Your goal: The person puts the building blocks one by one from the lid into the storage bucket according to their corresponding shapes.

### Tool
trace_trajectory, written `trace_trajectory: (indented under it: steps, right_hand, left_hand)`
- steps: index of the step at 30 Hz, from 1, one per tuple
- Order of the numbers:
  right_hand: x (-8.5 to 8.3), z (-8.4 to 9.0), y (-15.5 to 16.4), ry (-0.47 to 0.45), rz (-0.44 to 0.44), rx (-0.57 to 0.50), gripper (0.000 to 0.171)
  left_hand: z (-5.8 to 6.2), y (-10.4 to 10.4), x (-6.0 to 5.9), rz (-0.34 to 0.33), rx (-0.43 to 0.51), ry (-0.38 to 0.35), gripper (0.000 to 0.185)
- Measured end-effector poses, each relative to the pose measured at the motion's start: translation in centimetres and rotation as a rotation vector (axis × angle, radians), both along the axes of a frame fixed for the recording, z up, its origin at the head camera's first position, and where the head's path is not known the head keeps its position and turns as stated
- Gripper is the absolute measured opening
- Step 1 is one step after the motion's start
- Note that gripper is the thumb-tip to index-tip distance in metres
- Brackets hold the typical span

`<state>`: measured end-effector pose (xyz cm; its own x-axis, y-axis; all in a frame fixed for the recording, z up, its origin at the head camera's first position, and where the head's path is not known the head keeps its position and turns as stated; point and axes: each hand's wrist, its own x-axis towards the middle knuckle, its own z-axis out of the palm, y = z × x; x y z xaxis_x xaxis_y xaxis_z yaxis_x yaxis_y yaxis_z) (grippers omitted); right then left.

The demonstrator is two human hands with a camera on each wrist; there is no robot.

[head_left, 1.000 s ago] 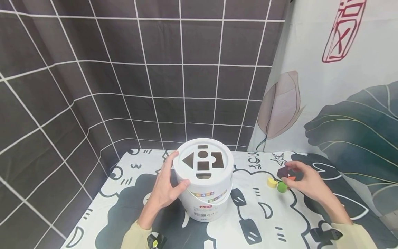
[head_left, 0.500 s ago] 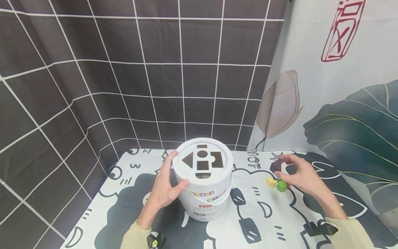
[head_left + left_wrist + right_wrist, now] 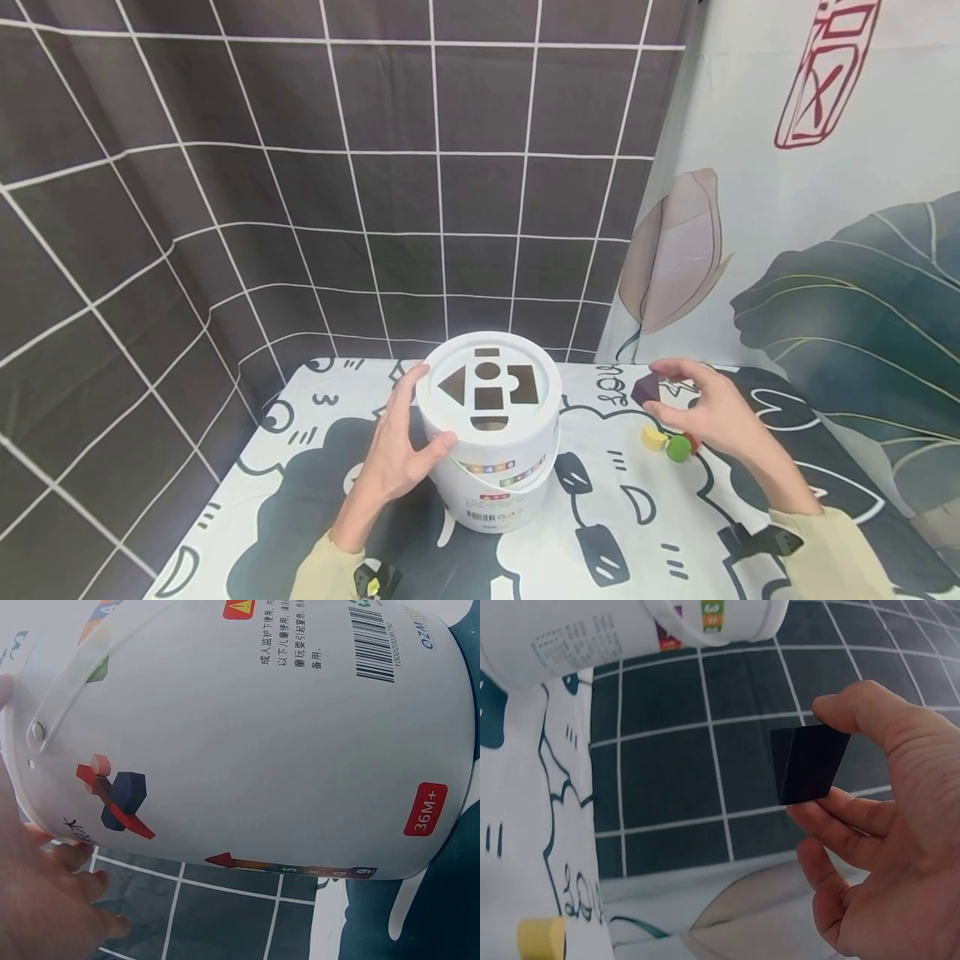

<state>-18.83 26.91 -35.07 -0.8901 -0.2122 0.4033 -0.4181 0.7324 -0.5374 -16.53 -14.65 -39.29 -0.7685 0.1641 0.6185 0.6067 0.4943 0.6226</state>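
Observation:
A white bucket (image 3: 491,475) stands upright on the patterned cloth, its white lid (image 3: 450,408) cut with shaped holes, including a triangle, a circle and a square. My left hand (image 3: 401,450) holds the bucket's left side near the lid, thumb on the front and fingers round toward the back. In the left wrist view, fingertips (image 3: 90,885) curl beside the printed wall. To the right, my right hand (image 3: 708,408) pinches a dark purple, flat-faced block (image 3: 646,389) between thumb and fingers, raised above the cloth. The right wrist view shows the block (image 3: 810,763) with two faces visible.
Below the right hand lie a yellow block (image 3: 654,438), a green block (image 3: 678,448) and a partly hidden red-orange block (image 3: 694,441). A dark gridded curtain (image 3: 390,208) hangs behind the cloth-covered table (image 3: 540,575). The bucket's translucent handle (image 3: 517,487) hangs across its front.
My right hand has lifted the dark purple block from beside the other blocks and moved it left and upward, toward the bucket. The left hand and bucket stay in place.

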Motion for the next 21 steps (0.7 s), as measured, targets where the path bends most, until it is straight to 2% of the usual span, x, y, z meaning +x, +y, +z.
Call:
trace_trajectory:
  steps: [9,21]
  right_hand:
    - [-0.2,1.6,-2.1,0.022,0.064,-0.036,0.051]
    - [-0.8,2.8,-4.3,0.042,0.125,-0.060,0.050]
  left_hand:
    - [0.1,0.0,0.0,0.002,-0.001,-0.002,0.086]
    - [0.0,0.0,0.1,0.011,-0.002,-0.021,0.086]
